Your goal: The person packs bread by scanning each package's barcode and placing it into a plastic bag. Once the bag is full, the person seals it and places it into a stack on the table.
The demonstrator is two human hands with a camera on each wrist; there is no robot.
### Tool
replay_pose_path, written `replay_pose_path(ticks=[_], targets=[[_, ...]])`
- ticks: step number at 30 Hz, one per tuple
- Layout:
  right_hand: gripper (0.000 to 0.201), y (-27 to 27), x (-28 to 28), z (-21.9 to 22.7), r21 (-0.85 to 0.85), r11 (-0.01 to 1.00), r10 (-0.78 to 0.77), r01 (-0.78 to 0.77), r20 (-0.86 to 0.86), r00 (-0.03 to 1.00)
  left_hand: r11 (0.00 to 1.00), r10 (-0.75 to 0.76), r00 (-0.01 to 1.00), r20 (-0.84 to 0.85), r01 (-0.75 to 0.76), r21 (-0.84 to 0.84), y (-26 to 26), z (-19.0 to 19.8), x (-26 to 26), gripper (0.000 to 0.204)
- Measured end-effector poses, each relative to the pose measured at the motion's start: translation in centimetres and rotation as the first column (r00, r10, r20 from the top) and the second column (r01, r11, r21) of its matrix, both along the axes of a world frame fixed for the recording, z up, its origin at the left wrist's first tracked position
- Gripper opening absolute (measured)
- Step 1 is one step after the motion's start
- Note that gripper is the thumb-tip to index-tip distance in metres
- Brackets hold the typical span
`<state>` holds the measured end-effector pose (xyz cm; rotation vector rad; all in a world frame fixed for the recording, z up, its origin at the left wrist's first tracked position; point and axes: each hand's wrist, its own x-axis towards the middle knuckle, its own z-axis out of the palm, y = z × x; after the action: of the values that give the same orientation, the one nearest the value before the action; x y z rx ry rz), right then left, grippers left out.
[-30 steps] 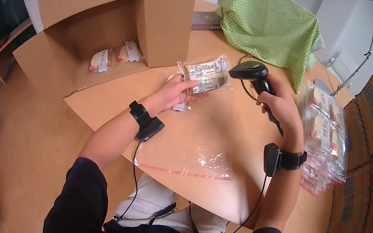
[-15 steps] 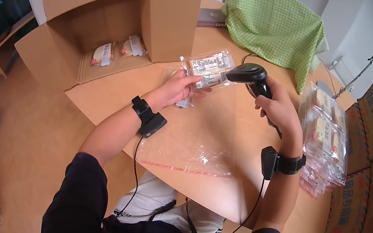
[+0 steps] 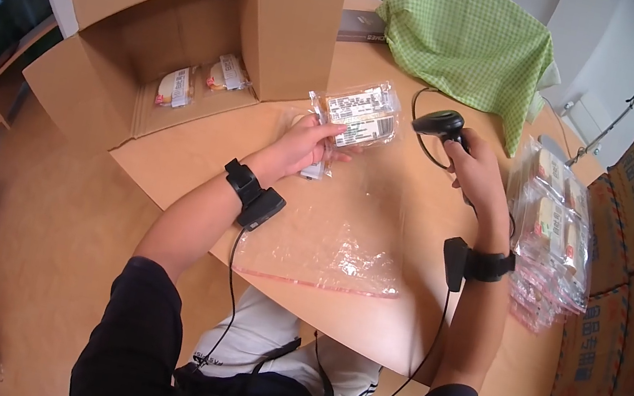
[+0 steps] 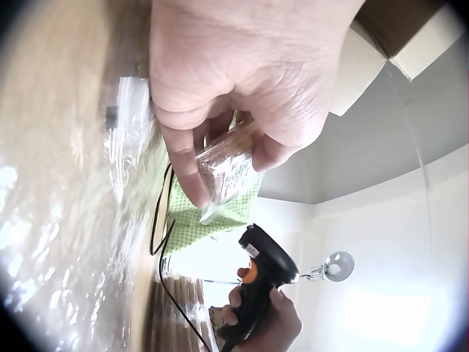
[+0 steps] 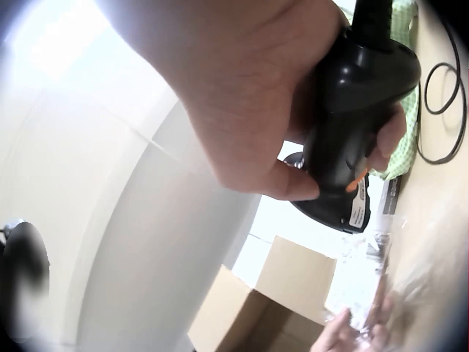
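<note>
My left hand (image 3: 291, 151) pinches a small clear-wrapped food packet (image 3: 362, 113) between thumb and fingers, its white printed label and barcode turned up. In the left wrist view the packet (image 4: 227, 169) appears edge-on below the thumb. Under that hand, another packet (image 3: 311, 170) lies partly hidden. My right hand (image 3: 478, 175) grips the handle of a black barcode scanner (image 3: 440, 124); its orange trigger (image 5: 357, 180) shows in the right wrist view. The scanner's head points left toward the packet, with a gap between them. A large clear plastic bag (image 3: 326, 242) lies flat on the table before me.
An open cardboard box (image 3: 289, 40) on the left contains two wrapped packets (image 3: 176, 87). At right, filled clear bags (image 3: 549, 230) are stacked beside printed cardboard (image 3: 608, 326). A green checked cloth (image 3: 464, 37) covers something at the back. The scanner's cable (image 3: 420, 144) loops across the table (image 3: 431, 227).
Half a second ago the scanner's head overlapped the packet's right edge; it has since drawn back to the right. My left hand keeps hold of the packet in nearly the same place.
</note>
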<state>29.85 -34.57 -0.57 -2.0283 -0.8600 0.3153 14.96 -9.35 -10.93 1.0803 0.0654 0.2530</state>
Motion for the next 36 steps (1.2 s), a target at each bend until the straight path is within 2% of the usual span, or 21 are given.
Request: replay_pose_path(ticks=[2, 4, 6, 10, 12, 16, 18, 28, 32, 34, 36], targets=[[0.036, 0.4, 2.0, -2.0, -0.052, 0.987, -0.124, 0.153, 0.359, 0.925, 1.0, -0.009, 1.0, -0.021, 0.009, -0.009, 0.2, -0.2, 0.1, 0.035], [0.043, 0.6, 3.5, -3.9, -0.054, 0.984, -0.14, 0.17, 0.357, 0.923, 1.0, -0.01, 1.0, -0.02, 0.01, -0.003, 0.2, -0.1, 0.1, 0.036], [0.044, 0.9, 4.4, -6.0, -0.04, 0.966, -0.205, 0.256, 0.49, 0.847, 1.0, -0.009, 1.0, -0.022, 0.009, 0.002, 0.1, 0.0, 0.0, 0.036], [0.047, 0.9, 5.9, -9.1, -0.077, 0.958, -0.206, 0.275, 0.48, 0.853, 1.0, -0.008, 1.0, -0.01, 0.008, -0.003, -0.1, 0.1, -0.1, 0.035], [0.057, 1.1, 6.7, -10.7, -0.088, 0.945, -0.225, 0.315, 0.524, 0.822, 1.0, -0.006, 1.0, -0.016, 0.006, -0.001, 0.0, -0.1, 0.0, 0.035], [0.062, 1.1, 7.5, -12.4, -0.106, 0.929, -0.228, 0.354, 0.59, 0.775, 1.0, -0.03, 1.0, -0.009, 0.03, 0.004, 0.0, -0.1, 0.0, 0.036], [0.063, 1.0, 6.8, -12.0, -0.158, 0.921, -0.205, 0.357, 0.582, 0.787, 1.0, -0.028, 1.0, -0.014, 0.028, 0.007, 0.0, -0.1, 0.0, 0.036], [0.066, 0.9, 6.9, -12.6, -0.179, 0.905, -0.203, 0.385, 0.614, 0.763, 1.0, -0.02, 0.999, -0.047, 0.021, 0.012, -0.2, 0.2, -0.1, 0.037], [0.069, 0.8, 5.9, -11.0, -0.226, 0.888, -0.212, 0.401, 0.572, 0.792, 0.999, -0.009, 0.998, -0.057, 0.011, 0.038, -0.3, 0.2, -0.2, 0.039], [0.069, 0.6, 4.8, -9.7, -0.302, 0.855, -0.227, 0.422, 0.513, 0.827, 0.997, -0.03, 0.999, -0.033, 0.032, 0.065, -0.2, 0.1, -0.1, 0.038], [0.069, 0.5, 4.5, -8.7, -0.265, 0.858, -0.26, 0.44, 0.515, 0.817, 0.991, -0.03, 0.999, -0.012, 0.031, 0.133, -0.4, 0.3, -0.1, 0.038]])
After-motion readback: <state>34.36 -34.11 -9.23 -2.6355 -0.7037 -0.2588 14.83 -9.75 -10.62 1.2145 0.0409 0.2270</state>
